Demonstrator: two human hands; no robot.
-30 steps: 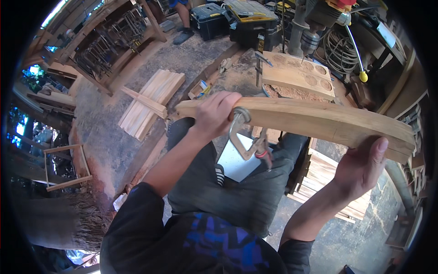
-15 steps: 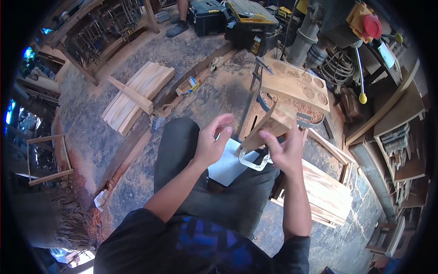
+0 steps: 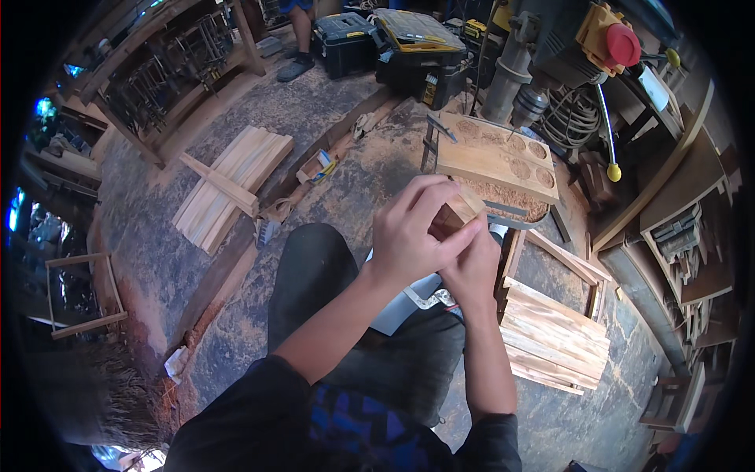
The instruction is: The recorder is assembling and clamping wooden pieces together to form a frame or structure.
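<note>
In front of my lap, both hands are closed around a wooden block [image 3: 465, 206], whose pale top end shows between my fingers. My left hand [image 3: 413, 232] wraps its near left side. My right hand [image 3: 474, 271] grips it from the right and below. Most of the block is hidden by my fingers. Below my hands, a silvery curved metal piece [image 3: 429, 299] sticks out beside my right wrist; whether it is attached to anything is hidden. A whitish flat sheet [image 3: 387, 318] lies by my lap, partly covered by my forearm.
Ahead right, a board with round recesses [image 3: 491, 153] sits among shavings below a drill press [image 3: 531, 102]. Stacked planks lie at right [image 3: 554, 334] and left [image 3: 228, 185]. Toolboxes [image 3: 346, 47] stand at the back, near another person's leg [image 3: 301, 31]. A wooden beam [image 3: 220, 287] crosses the floor.
My left hand, apart from the block and loosely curled before, has moved right and closed around it. My right hand has shifted slightly lower and left with the block.
</note>
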